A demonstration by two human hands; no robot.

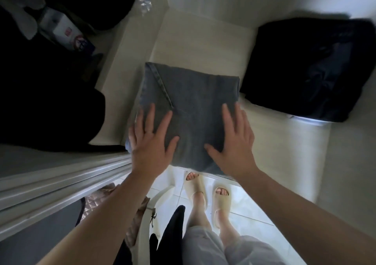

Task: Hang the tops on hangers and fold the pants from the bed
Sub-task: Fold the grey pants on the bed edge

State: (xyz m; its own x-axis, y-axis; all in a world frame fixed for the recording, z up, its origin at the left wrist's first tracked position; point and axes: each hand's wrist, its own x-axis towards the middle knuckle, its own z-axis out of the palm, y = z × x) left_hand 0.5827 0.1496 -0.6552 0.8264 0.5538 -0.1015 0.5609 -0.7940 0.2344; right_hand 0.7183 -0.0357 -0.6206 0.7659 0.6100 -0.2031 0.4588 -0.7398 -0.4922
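Jeans [189, 110], folded at frame centre on the bed [203, 40], are being pressed flat: left hand [150, 140] and right hand [232, 140] lying spread-fingered, gripping nothing. Next move likely: stacking beside the dark pile [309, 69].

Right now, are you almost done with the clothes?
Partly. The jeans are folded into a square on the bed, and the left hand and right hand lie flat on them, open. A dark pile to the right seems already folded. No tops or hangers show, so I can't tell what's left.
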